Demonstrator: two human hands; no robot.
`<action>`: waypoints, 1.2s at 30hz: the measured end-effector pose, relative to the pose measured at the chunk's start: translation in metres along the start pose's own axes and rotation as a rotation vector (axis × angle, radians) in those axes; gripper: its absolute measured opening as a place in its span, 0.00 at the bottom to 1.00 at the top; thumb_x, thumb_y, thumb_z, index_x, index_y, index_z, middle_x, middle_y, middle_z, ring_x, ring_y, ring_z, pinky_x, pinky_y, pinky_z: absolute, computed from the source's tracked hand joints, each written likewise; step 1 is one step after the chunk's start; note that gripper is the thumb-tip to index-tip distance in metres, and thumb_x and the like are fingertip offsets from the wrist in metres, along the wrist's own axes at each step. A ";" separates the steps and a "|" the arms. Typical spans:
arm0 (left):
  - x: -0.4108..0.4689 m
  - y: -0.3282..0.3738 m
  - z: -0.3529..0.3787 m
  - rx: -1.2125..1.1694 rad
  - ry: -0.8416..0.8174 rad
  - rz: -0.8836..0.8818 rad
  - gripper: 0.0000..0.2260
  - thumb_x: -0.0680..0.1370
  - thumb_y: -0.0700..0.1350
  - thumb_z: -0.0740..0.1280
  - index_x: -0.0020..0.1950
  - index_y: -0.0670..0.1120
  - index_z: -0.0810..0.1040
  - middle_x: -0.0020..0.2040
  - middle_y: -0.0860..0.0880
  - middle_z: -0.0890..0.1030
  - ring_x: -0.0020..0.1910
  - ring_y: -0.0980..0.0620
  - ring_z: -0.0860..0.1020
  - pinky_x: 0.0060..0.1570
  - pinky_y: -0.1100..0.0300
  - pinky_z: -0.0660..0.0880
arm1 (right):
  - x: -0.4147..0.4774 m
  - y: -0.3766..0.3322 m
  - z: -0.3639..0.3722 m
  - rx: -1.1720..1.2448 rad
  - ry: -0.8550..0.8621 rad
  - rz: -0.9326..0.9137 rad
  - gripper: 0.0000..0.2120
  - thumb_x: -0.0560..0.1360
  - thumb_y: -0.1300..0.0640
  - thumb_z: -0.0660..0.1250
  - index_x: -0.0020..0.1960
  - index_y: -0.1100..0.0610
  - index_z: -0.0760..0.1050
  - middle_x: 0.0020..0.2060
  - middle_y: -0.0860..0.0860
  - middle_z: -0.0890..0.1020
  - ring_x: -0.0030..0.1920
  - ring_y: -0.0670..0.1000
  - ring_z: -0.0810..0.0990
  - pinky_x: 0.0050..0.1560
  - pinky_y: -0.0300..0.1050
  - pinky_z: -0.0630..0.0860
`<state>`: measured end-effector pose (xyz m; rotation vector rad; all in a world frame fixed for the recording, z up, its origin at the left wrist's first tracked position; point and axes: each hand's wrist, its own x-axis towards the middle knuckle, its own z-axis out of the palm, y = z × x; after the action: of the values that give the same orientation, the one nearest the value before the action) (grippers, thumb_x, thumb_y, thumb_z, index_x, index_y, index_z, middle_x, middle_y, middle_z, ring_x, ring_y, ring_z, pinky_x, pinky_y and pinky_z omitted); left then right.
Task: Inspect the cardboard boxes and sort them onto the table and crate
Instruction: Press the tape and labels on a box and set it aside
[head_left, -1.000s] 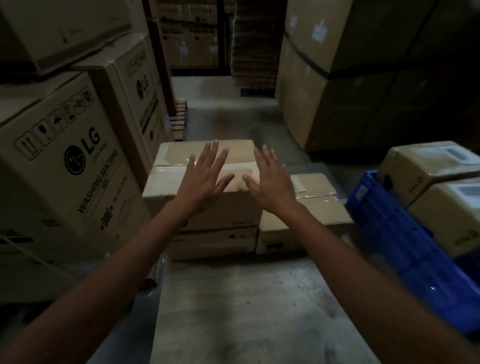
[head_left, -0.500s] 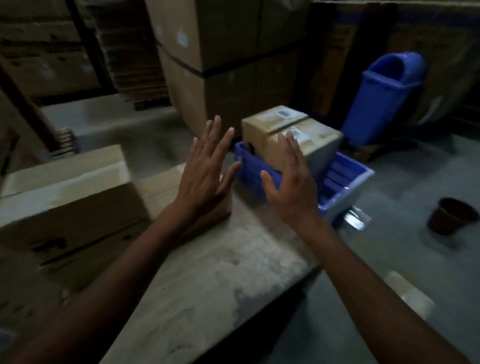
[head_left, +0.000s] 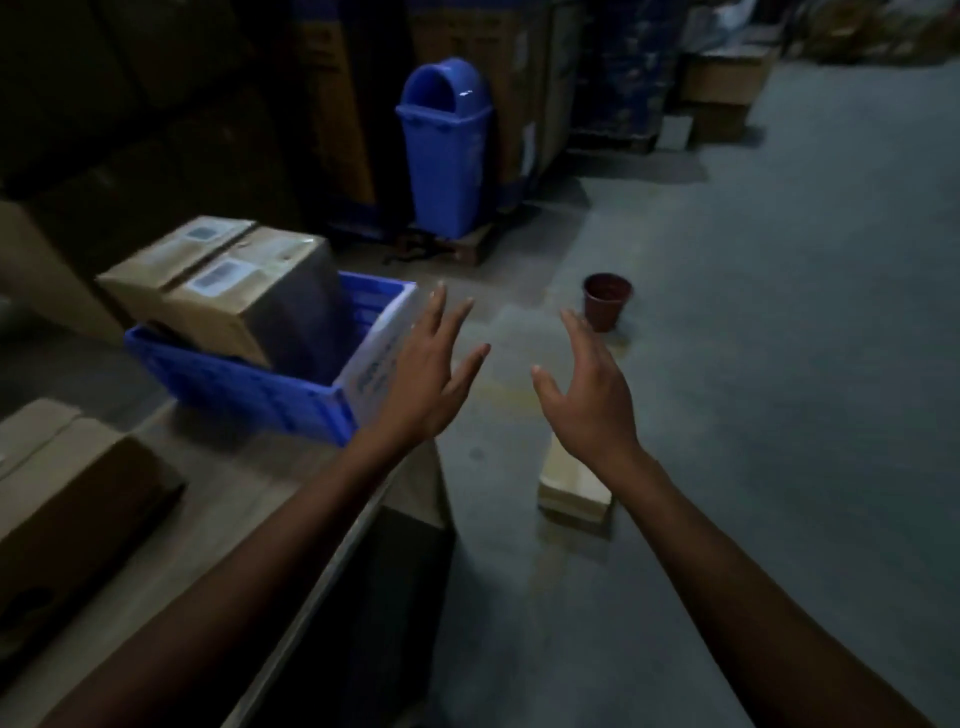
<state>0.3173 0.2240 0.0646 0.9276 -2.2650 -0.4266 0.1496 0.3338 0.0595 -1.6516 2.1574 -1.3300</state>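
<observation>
Cardboard boxes (head_left: 218, 291) are sitting in the blue crate (head_left: 249, 384) on the counter (head_left: 249, 499); both hands, left (head_left: 431, 374) and right (head_left: 592, 400), empty and spread, are swinging rightward off the counter's stack, likely seeking another box.

— Dim all over, isn't it? The stacked boxes (head_left: 156, 104) at the back sink into near-black.

— Yes; only the floor (head_left: 779, 312) catches faint grey light (soft blur throughout, edges bowed by the wide lens).

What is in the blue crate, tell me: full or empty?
Partly full: two cardboard boxes sit in the blue crate, rising above its rim, with space free at its right end.
</observation>
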 end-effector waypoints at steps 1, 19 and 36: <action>0.008 0.005 0.017 -0.072 -0.026 -0.039 0.27 0.82 0.59 0.59 0.78 0.48 0.64 0.81 0.44 0.55 0.79 0.47 0.57 0.75 0.53 0.57 | 0.000 0.017 -0.007 0.032 0.015 0.076 0.33 0.79 0.54 0.69 0.80 0.56 0.61 0.77 0.55 0.67 0.76 0.54 0.66 0.72 0.46 0.64; 0.179 -0.118 0.313 -0.963 -0.312 -1.040 0.28 0.84 0.62 0.50 0.77 0.46 0.67 0.79 0.44 0.63 0.78 0.46 0.61 0.75 0.42 0.57 | 0.113 0.317 0.030 0.876 0.189 1.147 0.35 0.82 0.33 0.47 0.77 0.55 0.65 0.76 0.57 0.69 0.74 0.57 0.70 0.69 0.61 0.69; 0.173 -0.323 0.689 -0.758 -0.391 -1.286 0.28 0.84 0.60 0.49 0.78 0.45 0.65 0.79 0.46 0.64 0.78 0.47 0.61 0.76 0.45 0.56 | 0.141 0.675 0.270 0.671 -0.036 1.465 0.29 0.85 0.39 0.48 0.78 0.55 0.63 0.74 0.56 0.71 0.60 0.50 0.72 0.57 0.50 0.71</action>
<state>-0.0761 -0.0885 -0.5321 1.8135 -1.2213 -1.9504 -0.2445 0.0795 -0.5136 0.2410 1.7330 -1.1370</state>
